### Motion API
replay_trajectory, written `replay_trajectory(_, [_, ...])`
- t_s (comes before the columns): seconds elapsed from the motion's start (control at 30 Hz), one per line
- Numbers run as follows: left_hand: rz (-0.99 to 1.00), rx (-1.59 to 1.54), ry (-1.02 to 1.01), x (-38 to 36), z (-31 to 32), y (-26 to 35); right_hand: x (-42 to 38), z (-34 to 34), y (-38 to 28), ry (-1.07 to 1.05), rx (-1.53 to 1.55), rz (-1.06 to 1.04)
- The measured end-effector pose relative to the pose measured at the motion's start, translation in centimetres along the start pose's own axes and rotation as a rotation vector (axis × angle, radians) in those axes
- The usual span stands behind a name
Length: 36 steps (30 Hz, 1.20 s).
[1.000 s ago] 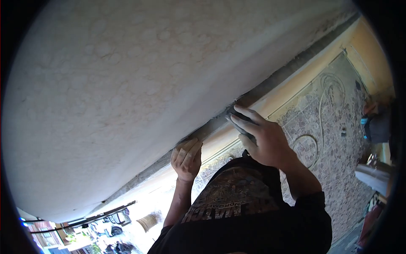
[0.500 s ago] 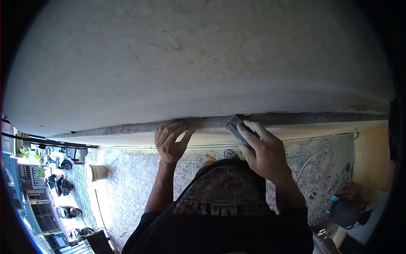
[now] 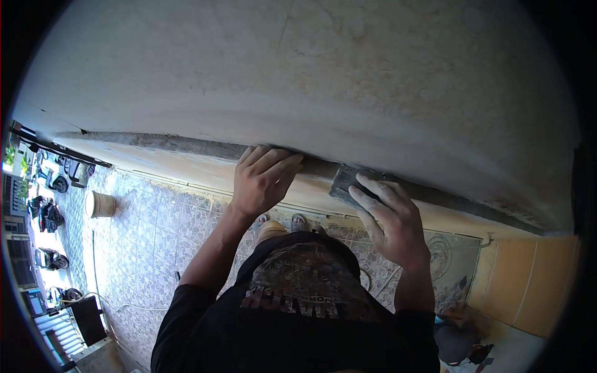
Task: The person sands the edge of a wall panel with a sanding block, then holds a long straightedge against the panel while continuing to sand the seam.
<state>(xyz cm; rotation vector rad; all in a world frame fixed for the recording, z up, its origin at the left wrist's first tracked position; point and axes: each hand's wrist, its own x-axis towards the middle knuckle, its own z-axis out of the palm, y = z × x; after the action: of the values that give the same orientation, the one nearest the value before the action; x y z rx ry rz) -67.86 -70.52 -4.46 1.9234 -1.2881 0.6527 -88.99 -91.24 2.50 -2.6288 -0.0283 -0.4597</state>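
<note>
A narrow grey, rough strip [image 3: 208, 147] runs along the foot of a large pale, stained wall surface [image 3: 205, 81]. My left hand [image 3: 261, 183] rests with its fingertips on the strip's edge, fingers side by side and a little bent. To its right, my right hand [image 3: 395, 224] grips a dark grey, flat-faced sanding block [image 3: 344, 184], its fingers dusted pale. The block lies against the strip, and part of it is hidden behind my fingers.
Below is a floor of patterned tiles [image 3: 161, 230]. A whitish bucket [image 3: 101, 204] stands at the left, beyond it several motorcycles [image 3: 46, 214]. A coiled hose [image 3: 440, 253] lies right, near an orange wall [image 3: 516, 280]. A person [image 3: 457, 339] is at the lower right.
The view has tilted and shifted, so the strip now slopes down to the right. My left hand has drawn its fingers closer together on the edge. The block's flat face now shows more.
</note>
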Motion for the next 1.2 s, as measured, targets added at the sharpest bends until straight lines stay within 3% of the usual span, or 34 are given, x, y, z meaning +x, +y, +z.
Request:
replay_trajectory(0.07, [0.003,-0.060,-0.014,0.5,0.6,0.1,2.3,1.1,-0.4,-0.002,-0.127,-0.174])
replay_trajectory(0.13, [-0.047,-0.099,-0.002,0.0,0.2,-0.4,4.1,3.0,-1.2,-0.058,-0.122,-0.196])
replay_trajectory(0.27, [-0.205,0.116,0.140,-2.3,-2.5,-3.0,4.7,4.4,-0.5,-0.157,-0.141,-0.248])
replay_trajectory(0.47, [-0.295,0.018,0.111,-3.8,-3.9,-4.4,2.6,-0.1,-0.2,-0.243,-0.229,-0.101])
replay_trajectory(0.67, [-0.294,0.000,0.106,-3.9,-3.9,-4.7,5.7,4.2,-2.7,-0.217,-0.205,-0.236])
replay_trajectory(0.9, [-0.272,0.035,0.089,-4.0,-3.9,-4.5,0.1,-0.4,1.6,-0.289,0.130,-0.081])
replay_trajectory(1.0, [-0.234,0.087,0.098,-4.0,-3.1,-3.6,-3.5,-0.6,2.1,-0.100,0.190,0.063])
replay_trajectory(1.07, [-0.214,0.047,0.126,-4.2,-1.5,-2.7,-5.6,0.0,1.9,0.176,0.480,0.292])
replay_trajectory(1.2, [-0.094,-0.001,0.163,-3.8,1.1,-0.3,-8.0,3.1,2.3,0.387,0.525,0.380])
